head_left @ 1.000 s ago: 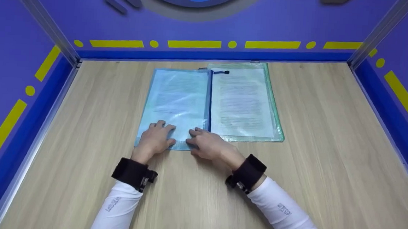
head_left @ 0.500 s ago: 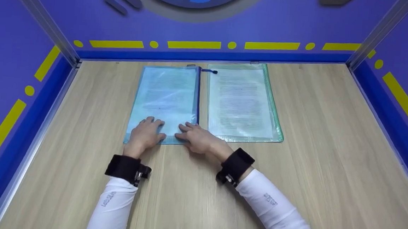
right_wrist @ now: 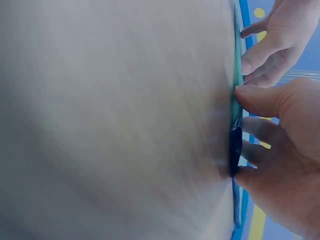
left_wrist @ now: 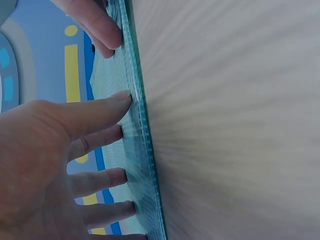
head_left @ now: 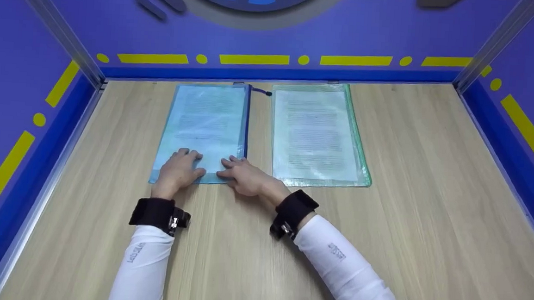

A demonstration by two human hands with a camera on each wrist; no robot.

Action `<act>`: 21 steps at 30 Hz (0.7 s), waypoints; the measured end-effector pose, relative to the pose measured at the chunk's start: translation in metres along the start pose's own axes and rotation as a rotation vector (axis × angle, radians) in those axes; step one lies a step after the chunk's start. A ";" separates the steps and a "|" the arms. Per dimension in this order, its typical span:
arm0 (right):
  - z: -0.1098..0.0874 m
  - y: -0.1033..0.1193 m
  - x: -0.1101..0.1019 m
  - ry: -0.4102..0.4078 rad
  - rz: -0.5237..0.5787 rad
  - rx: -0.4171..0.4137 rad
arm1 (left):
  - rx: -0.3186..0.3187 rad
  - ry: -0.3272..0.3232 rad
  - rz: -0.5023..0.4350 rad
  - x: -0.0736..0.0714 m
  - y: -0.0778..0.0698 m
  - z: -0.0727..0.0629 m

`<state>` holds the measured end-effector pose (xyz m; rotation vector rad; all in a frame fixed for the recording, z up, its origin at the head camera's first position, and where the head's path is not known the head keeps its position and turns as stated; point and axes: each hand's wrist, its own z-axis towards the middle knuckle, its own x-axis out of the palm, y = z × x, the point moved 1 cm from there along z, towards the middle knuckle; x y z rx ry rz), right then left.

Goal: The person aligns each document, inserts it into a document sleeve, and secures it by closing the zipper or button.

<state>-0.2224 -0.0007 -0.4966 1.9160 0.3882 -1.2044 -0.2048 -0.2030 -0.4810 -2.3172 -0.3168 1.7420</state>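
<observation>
A blue zip document folder (head_left: 206,118) with a printed sheet inside lies flat on the table. My left hand (head_left: 178,170) rests spread on its near left part. In the left wrist view the fingertips (left_wrist: 126,207) and thumb touch its top by the near edge. My right hand (head_left: 246,176) touches the near right corner, thumb on the edge and fingers on top, beside the dark blue zip (right_wrist: 235,151). A green-edged zip folder (head_left: 316,134), also with a printed page, lies to the right, apart from the blue one.
The wooden table (head_left: 413,187) is bounded by purple-blue panels with yellow marks (head_left: 254,58) at the back and both sides. The blue folder's zip pull (head_left: 268,93) sticks out toward the green folder. Both folders' far edges lie close to the back wall.
Both hands have slid the blue folder left and slightly away. It lay over the green folder's left part and now lies apart, with a strip of table between. The green folder has stayed put.
</observation>
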 end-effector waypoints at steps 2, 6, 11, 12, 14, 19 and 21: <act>0.002 -0.002 0.000 0.004 0.016 -0.005 | -0.004 -0.002 -0.010 -0.001 0.002 0.001; 0.001 -0.006 -0.001 -0.019 0.073 -0.011 | -0.001 -0.011 -0.025 -0.001 0.001 0.001; -0.010 -0.014 -0.006 -0.164 0.178 -0.042 | -0.018 -0.049 -0.058 0.001 -0.003 0.002; -0.014 -0.016 -0.008 -0.197 0.198 -0.045 | -0.021 -0.063 -0.071 0.002 -0.004 0.002; -0.023 -0.021 -0.012 -0.266 0.239 -0.049 | -0.017 -0.105 -0.098 0.003 -0.009 0.002; -0.057 -0.040 -0.024 -0.394 0.310 -0.012 | 0.033 -0.238 -0.179 0.005 -0.029 0.000; -0.072 -0.051 -0.029 -0.441 0.317 -0.004 | 0.061 -0.294 -0.199 0.005 -0.038 -0.001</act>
